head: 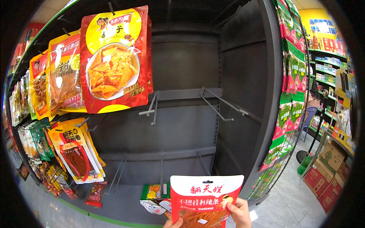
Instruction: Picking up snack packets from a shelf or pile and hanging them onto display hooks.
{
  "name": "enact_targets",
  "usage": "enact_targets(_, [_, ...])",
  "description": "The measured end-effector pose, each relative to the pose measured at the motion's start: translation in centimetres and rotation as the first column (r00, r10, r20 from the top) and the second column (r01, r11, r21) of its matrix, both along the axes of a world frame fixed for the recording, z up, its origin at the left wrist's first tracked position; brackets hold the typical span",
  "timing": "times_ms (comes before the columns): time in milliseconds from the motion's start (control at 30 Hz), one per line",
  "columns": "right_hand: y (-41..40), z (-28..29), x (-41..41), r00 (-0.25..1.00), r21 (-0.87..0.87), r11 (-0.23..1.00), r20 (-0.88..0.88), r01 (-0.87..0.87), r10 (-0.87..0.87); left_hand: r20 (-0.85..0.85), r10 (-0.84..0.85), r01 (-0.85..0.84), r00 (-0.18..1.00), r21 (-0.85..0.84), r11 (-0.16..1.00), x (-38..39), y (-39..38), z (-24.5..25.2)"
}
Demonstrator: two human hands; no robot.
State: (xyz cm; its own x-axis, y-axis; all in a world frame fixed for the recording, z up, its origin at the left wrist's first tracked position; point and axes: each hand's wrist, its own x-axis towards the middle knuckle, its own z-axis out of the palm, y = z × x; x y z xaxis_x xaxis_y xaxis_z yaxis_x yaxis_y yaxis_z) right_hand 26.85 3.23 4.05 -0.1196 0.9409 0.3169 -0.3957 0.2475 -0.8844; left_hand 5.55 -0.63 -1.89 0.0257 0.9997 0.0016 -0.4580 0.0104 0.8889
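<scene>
A red and white snack packet (206,196) with a hang hole in its top edge is held upright between my two hands. My right hand (241,213) pinches its right side, thumb on the front. On its lower left, the thumb of my left hand (174,223) shows at the frame's bottom edge. Through the packet's window, reddish-brown strips are visible. Behind it stands a dark metal display rack, with display hooks (218,102) on a crossbar (182,95). Several small packets (155,192) lie on the rack's base shelf (125,203), partly hidden by the held packet.
Large red and yellow snack bags (114,68) hang at upper left. Below them hang white and yellow packets (77,156). A small red packet (96,194) lies on the base shelf. Green and pink packets (296,65) hang on a side grid. Cardboard boxes (318,176) stand at right.
</scene>
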Motion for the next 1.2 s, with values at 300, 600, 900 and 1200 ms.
enact_targets(300, [1.5, 8.5, 1.6, 0.971, 0.012, 0.978, -0.128, 0.207, -0.204, -0.067, -0.229, 0.23, 0.971, 0.009, 0.973, 1.9, 1.0, 7.6])
enact_targets(600, [1.2, 25.5, -0.2, 0.973, -0.02, 0.974, -0.051, 0.226, -0.226, -0.061, -0.287, 0.289, 0.956, 0.032, 0.957, -0.1, 0.3, 25.7])
enact_targets(900, [5.0, 40.4, -5.8, 0.988, -0.07, 0.996, 0.147, 0.047, -0.036, 0.047, 0.121, -0.128, 0.991, 0.192, 0.973, -3.0, 5.2, 42.5])
enact_targets(1200, [9.5, 44.4, -7.3, 0.985, -0.182, 0.983, 0.169, -0.014, 0.045, 0.005, 0.187, -0.187, 0.982, 0.064, 0.98, -4.2, 8.5, 49.2])
